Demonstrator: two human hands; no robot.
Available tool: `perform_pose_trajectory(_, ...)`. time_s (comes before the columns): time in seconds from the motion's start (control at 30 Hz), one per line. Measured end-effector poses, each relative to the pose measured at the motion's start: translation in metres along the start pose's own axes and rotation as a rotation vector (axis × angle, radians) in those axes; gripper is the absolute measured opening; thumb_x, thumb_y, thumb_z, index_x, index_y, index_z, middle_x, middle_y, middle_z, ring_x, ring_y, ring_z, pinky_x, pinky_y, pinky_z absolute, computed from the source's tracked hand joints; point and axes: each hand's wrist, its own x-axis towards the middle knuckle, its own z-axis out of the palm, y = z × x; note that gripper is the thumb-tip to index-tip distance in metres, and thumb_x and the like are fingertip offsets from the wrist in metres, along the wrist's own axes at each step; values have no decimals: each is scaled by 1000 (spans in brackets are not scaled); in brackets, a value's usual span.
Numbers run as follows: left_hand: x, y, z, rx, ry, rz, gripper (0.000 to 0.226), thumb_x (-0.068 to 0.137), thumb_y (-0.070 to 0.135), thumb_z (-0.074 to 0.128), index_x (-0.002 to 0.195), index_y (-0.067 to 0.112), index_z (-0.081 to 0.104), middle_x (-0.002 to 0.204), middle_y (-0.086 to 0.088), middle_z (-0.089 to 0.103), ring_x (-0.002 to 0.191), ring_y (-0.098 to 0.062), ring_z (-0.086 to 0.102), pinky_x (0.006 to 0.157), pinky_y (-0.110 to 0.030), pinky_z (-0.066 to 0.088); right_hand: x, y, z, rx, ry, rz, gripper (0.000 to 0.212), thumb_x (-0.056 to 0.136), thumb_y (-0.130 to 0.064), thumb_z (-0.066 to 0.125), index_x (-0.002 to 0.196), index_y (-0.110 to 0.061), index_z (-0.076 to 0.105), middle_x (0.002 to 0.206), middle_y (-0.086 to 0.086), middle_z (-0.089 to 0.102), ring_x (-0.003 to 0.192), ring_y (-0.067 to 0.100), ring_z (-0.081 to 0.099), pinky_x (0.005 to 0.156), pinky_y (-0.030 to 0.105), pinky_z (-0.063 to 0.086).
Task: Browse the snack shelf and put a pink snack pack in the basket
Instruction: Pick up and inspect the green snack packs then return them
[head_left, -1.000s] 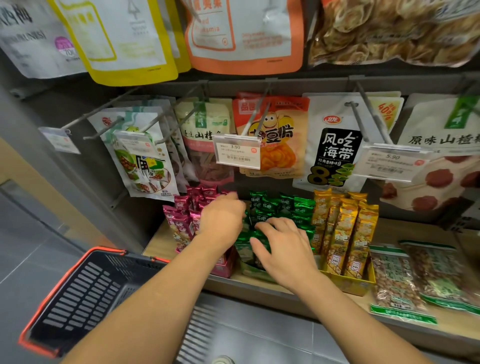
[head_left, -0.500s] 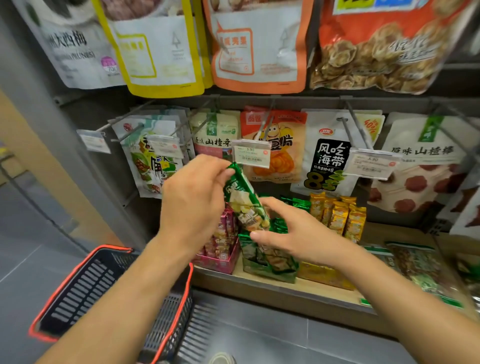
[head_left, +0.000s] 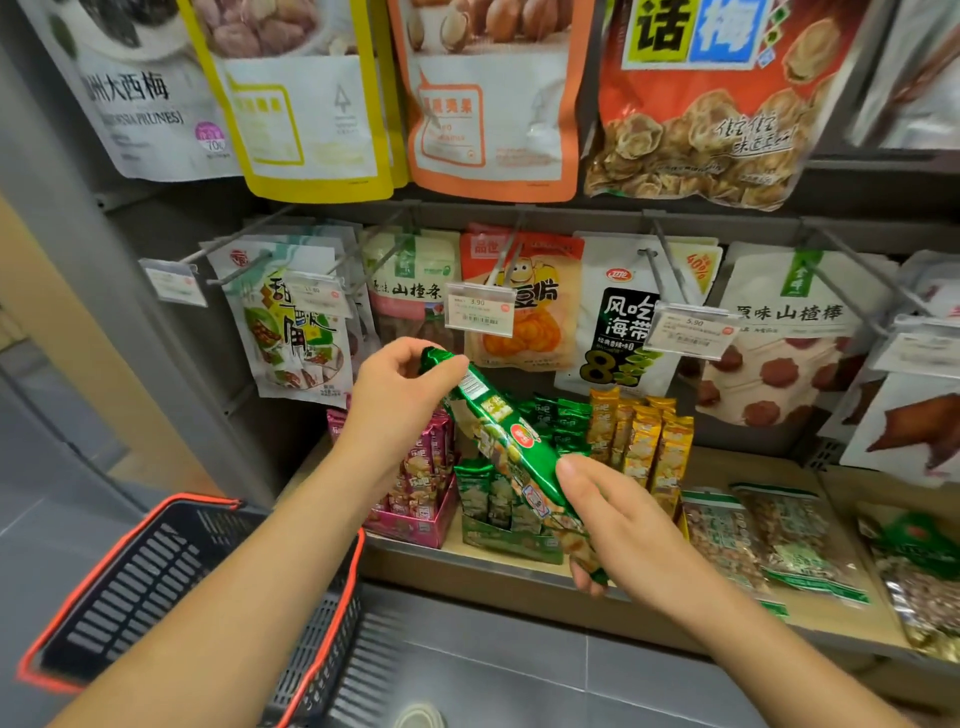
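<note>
while you hold a green snack pack (head_left: 498, 436) up in front of the shelf (head_left: 737, 467), you are in the looking part of the job, not the putting part. your left grip (head_left: 397, 400) pinches the top end of the green pack, with thumb and fingers curled on it. your right grip (head_left: 618, 519) holds the bottom end, thumb on top and fingers under. the pack is tilted, top end to the far left and bottom end to the near right. it is up in the air, not touching the shelf.

this pack is green, so it looks like the wrong one. the pink snack packs (head_left: 428, 467) stand up in a pink box (head_left: 410, 527) at the left end of the shelf, just past and below your left grip. that grip hides some of them. to their right are more green packs (head_left: 566, 415), then yellow packs (head_left: 644, 441).

the basket (head_left: 145, 587) sits low on the near left, below the shelf, by your left arm. no pink pack shows in it, so that step is not done yet.

next, you likely need to put the green pack back with the other green ones and let go. then reach left to the pink box and pinch one pink pack by its top. pull it straight up so the others do not tip. bring it down and left over the basket, then let go.
</note>
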Motion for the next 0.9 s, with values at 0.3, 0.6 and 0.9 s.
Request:
perform_pose_trajectory(0.3,-3,-17,31,-190,-69,-139,61,68,20,86,118,25,52,102,3,68,86,-7,71,68,-22,54,-4,1,7,-127,147,-69,28,98,-48,31,115,-40,53,81,-5,61,55,14,63,52,32,53)
perform_pose_trajectory(0.6,-21,-27,51,-295,-415,-247,28,76,26,79,96,10,67,91,-9,75,90,-27,72,74,-31,57,-1,4,4,-142,74,-41,19,102,-39,29,115,-50,37,89,3,59,65,18,61,57,35,51)
perform_pose_trajectory(0.9,-27,-20,45,285,-697,-65,18,73,21,79,89,18,72,79,1,74,75,-10,70,74,-30,57,18,3,-22,121,105,-1,23,82,-60,59,104,-61,52,106,-8,60,99,7,63,79,27,54)
